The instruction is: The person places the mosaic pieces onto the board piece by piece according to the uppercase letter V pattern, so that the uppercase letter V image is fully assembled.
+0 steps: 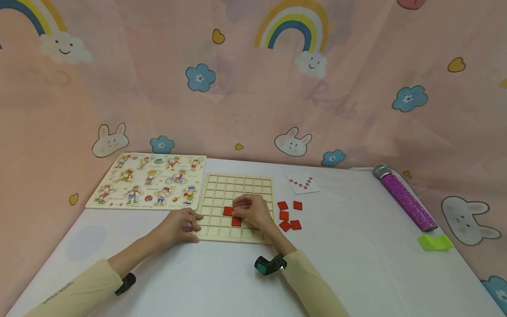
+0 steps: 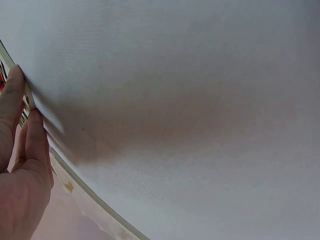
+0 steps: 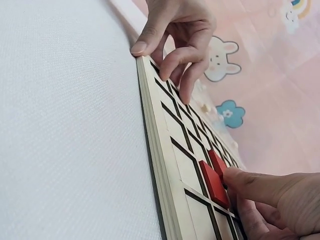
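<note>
A wooden grid board point(image 1: 215, 231) lies on the table in the middle of the head view. My left hand point(image 1: 176, 226) holds its near left corner, thumb at the edge and bent fingers beside it; in the left wrist view this hand point(image 2: 27, 160) is partly cut off. Two red square tiles show on the board: one nearer me point(image 1: 236, 222), another farther left point(image 1: 227, 211). Over them is my right hand point(image 1: 255, 213), thumb and fingers bent down beside the tiles. In the right wrist view the thumb point(image 3: 250, 182) meets the tiles; what lies beneath the fingertips is hidden.
Several loose red tiles point(image 1: 284, 215) lie right of the board, below a white card point(image 1: 303, 183) with a red V pattern. A picture puzzle board point(image 1: 146, 180) stands at the back left. A purple glitter microphone point(image 1: 408, 200) and a green piece point(image 1: 435, 242) lie at the right edge.
</note>
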A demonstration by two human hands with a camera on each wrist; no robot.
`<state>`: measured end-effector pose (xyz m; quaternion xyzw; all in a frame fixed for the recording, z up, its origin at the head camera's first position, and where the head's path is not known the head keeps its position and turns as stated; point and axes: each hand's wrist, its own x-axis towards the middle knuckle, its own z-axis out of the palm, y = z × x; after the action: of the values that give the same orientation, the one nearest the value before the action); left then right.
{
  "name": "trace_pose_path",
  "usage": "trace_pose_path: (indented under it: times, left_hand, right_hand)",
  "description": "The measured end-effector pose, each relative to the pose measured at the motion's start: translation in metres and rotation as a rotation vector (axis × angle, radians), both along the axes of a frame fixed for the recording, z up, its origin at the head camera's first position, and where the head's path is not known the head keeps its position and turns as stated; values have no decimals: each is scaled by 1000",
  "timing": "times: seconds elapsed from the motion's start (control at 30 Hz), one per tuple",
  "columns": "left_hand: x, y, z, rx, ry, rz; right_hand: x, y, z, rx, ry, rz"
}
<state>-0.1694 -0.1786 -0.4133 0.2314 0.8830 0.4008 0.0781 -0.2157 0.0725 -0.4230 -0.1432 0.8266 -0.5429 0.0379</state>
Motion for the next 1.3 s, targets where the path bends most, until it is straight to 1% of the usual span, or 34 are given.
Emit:
trace_pose_path:
  times: [0.2,0.47,0.57,0.67,0.8,0.87,0.97,1.07,1.17,1.3]
  left_hand:
    - [1,0,1,24,-6,-6]
    - [2,-1,1,31,-21,-9]
    - [2,-2,0,26,-15,-5]
    - [1,-2,0,19,-4,-2]
    - [1,-2,0,37,-11,-10]
    - [1,-1,-1,47,-18,-15]
    - [0,0,0,43,-14,-16]
    - [0,1,0,28,-4,-18]
    - [0,1,2,12,0,-17]
    - [1,0,4,-7,22,-16]
  right_hand:
    - [0,-2,1,-22,12,15]
    - [1,-2,0,-38,-24,25]
    - [2,3,1,-69,-55,28]
    - [3,15,3,-105,-70,41]
    - [4,43,6,-131,-61,31]
    - [6,62,7,-127,-53,5]
    - [7,93,8,-95,-40,-48]
    - [7,124,7,-36,-41,-109]
    - [3,153,3,23,-35,-148]
    - [-7,184,-5,57,-33,-149]
